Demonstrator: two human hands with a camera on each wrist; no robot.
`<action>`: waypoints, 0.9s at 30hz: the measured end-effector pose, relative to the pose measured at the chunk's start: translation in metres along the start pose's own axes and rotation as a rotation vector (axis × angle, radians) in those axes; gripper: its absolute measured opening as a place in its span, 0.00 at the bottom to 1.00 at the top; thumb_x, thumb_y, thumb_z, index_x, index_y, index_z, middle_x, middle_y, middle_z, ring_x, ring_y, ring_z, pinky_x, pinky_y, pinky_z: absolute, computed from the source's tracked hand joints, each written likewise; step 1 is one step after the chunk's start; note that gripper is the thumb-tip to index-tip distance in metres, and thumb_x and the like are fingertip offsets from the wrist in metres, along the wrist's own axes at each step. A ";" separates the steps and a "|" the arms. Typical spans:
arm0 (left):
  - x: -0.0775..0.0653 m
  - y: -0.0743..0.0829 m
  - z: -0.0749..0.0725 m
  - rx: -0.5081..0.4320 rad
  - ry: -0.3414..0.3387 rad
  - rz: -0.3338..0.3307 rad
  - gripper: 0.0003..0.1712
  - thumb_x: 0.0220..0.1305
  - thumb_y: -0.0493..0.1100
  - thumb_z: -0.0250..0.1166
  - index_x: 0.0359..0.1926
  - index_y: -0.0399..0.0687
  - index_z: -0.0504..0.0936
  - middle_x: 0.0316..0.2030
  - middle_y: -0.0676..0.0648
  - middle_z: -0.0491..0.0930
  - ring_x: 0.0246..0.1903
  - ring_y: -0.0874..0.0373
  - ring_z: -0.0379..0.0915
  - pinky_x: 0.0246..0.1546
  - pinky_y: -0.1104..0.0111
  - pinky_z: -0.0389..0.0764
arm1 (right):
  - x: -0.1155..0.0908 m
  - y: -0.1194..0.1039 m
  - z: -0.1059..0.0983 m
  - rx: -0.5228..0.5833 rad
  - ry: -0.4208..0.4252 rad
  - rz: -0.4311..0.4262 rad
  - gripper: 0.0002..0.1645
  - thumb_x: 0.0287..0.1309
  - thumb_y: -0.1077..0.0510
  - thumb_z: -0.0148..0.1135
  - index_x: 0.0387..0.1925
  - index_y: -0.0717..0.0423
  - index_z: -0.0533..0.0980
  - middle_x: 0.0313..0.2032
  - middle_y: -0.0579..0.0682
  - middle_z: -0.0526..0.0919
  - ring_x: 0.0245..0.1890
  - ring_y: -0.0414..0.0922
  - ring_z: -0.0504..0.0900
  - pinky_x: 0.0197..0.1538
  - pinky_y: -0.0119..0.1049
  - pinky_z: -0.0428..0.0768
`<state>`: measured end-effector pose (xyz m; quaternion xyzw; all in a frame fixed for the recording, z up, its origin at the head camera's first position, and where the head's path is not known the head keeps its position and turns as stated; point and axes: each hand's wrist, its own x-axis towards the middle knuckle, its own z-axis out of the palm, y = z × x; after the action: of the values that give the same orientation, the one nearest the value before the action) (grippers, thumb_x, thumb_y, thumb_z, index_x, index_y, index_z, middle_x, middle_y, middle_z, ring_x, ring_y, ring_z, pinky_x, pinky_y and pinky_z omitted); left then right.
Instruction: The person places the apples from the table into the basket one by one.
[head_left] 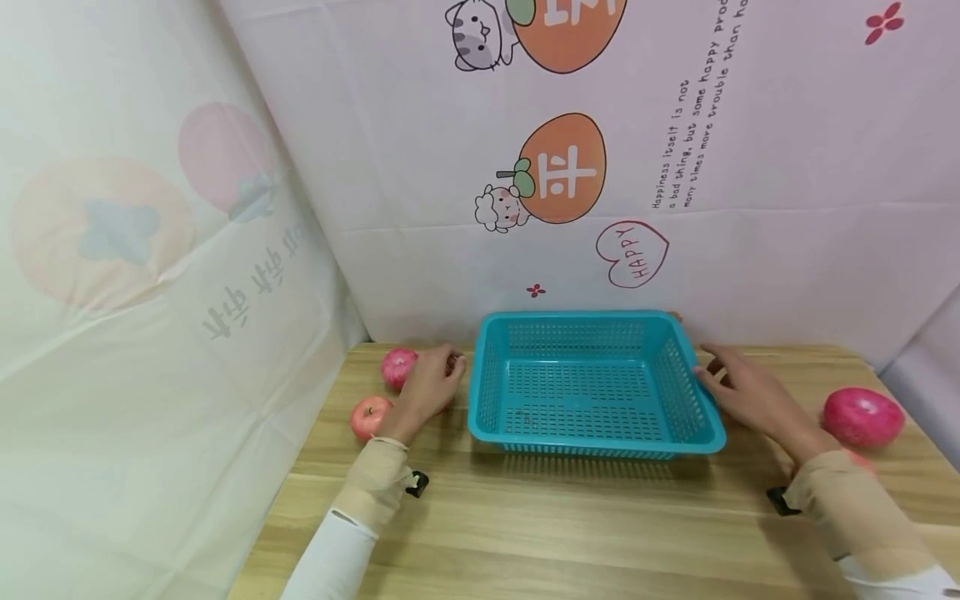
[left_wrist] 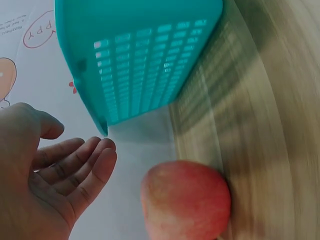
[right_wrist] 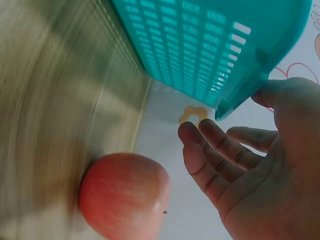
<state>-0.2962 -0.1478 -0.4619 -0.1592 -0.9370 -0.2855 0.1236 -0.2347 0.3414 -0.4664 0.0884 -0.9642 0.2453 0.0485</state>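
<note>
Basket: the blue basket (head_left: 592, 447) sits the right way up on the table (head_left: 540, 542), at the back, between the two hands. It has rows of little holes in its sides and its bottom.
Left hand: the left hand (head_left: 431, 387) is loose, with bent fingers and nothing in its grip. Its fingertips are just beside the left rim of the basket; I cannot tell if they touch it.
Right hand: the right hand (head_left: 750, 400) is loose too, and its fingers do not wrap around anything. Its thumb (right_wrist: 265, 95) is at the right rim and looks to touch it.
By the left hand: a round pink thing (head_left: 397, 367) is beside the hand, and the left apple (head_left: 371, 417) is closer to the person, near the wrist.
By the right hand: a bigger pink thing (head_left: 864, 416) is off to the right. The right apple (head_left: 859, 461) is partly hidden by the wrist.
Arms: the left cuff (head_left: 375, 477) and the right cuff (head_left: 855, 508) are tan.
Cloth: a pale cloth (head_left: 420, 167) hangs behind the table. It shows a cat (head_left: 480, 35), a sheep (head_left: 501, 208) and a red heart (head_left: 633, 254) with "HAPPY" in it.
</note>
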 end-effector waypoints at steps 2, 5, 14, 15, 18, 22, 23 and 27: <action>0.000 0.002 0.003 -0.013 -0.003 -0.013 0.12 0.71 0.48 0.57 0.44 0.47 0.83 0.35 0.50 0.83 0.34 0.59 0.78 0.37 0.64 0.82 | 0.001 -0.002 0.002 -0.010 0.005 0.006 0.39 0.71 0.41 0.49 0.70 0.63 0.58 0.46 0.64 0.80 0.39 0.55 0.81 0.36 0.49 0.80; -0.002 0.005 0.007 -0.036 -0.012 -0.038 0.12 0.71 0.48 0.57 0.45 0.47 0.82 0.34 0.51 0.82 0.33 0.60 0.77 0.35 0.66 0.81 | 0.003 -0.004 0.005 -0.008 0.024 -0.001 0.38 0.71 0.42 0.50 0.69 0.65 0.59 0.41 0.61 0.81 0.35 0.51 0.80 0.31 0.41 0.77; -0.006 0.012 0.019 -0.135 -0.078 -0.108 0.20 0.70 0.52 0.58 0.54 0.44 0.76 0.38 0.51 0.79 0.36 0.59 0.77 0.34 0.68 0.82 | 0.006 -0.008 0.014 0.029 0.059 0.003 0.39 0.70 0.41 0.52 0.68 0.65 0.61 0.33 0.57 0.80 0.26 0.44 0.74 0.23 0.34 0.71; -0.006 0.012 0.020 -0.141 -0.085 -0.118 0.21 0.70 0.53 0.58 0.55 0.44 0.75 0.38 0.50 0.79 0.36 0.58 0.77 0.33 0.68 0.82 | 0.006 -0.009 0.014 0.027 0.060 0.009 0.39 0.69 0.41 0.52 0.68 0.65 0.60 0.33 0.57 0.79 0.26 0.45 0.74 0.23 0.34 0.71; -0.006 0.014 0.024 -0.159 -0.092 -0.146 0.25 0.69 0.55 0.58 0.57 0.44 0.73 0.38 0.50 0.78 0.36 0.58 0.76 0.31 0.69 0.80 | 0.006 -0.011 0.015 0.022 0.069 0.022 0.39 0.69 0.41 0.53 0.68 0.65 0.61 0.32 0.58 0.78 0.25 0.45 0.74 0.23 0.35 0.70; -0.006 0.016 0.028 -0.189 -0.096 -0.166 0.26 0.69 0.54 0.59 0.60 0.44 0.71 0.37 0.49 0.81 0.34 0.60 0.77 0.31 0.70 0.79 | 0.006 -0.012 0.017 0.017 0.080 0.042 0.39 0.68 0.42 0.54 0.67 0.64 0.61 0.28 0.56 0.77 0.23 0.45 0.73 0.20 0.35 0.69; -0.006 0.017 0.029 -0.200 -0.097 -0.166 0.26 0.69 0.53 0.59 0.60 0.43 0.70 0.37 0.48 0.81 0.33 0.60 0.77 0.30 0.70 0.79 | 0.006 -0.012 0.017 0.024 0.079 0.048 0.39 0.68 0.42 0.55 0.68 0.65 0.61 0.27 0.55 0.77 0.22 0.45 0.73 0.20 0.36 0.69; -0.007 0.019 0.032 -0.238 -0.102 -0.178 0.28 0.69 0.52 0.60 0.63 0.43 0.67 0.35 0.48 0.82 0.30 0.61 0.79 0.28 0.69 0.80 | 0.005 -0.010 0.018 0.060 0.062 0.080 0.40 0.68 0.42 0.55 0.69 0.64 0.58 0.26 0.56 0.79 0.21 0.44 0.75 0.19 0.36 0.71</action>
<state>-0.2868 -0.1159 -0.4802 -0.1035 -0.9120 -0.3957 0.0305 -0.2388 0.3230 -0.4768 0.0435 -0.9572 0.2783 0.0660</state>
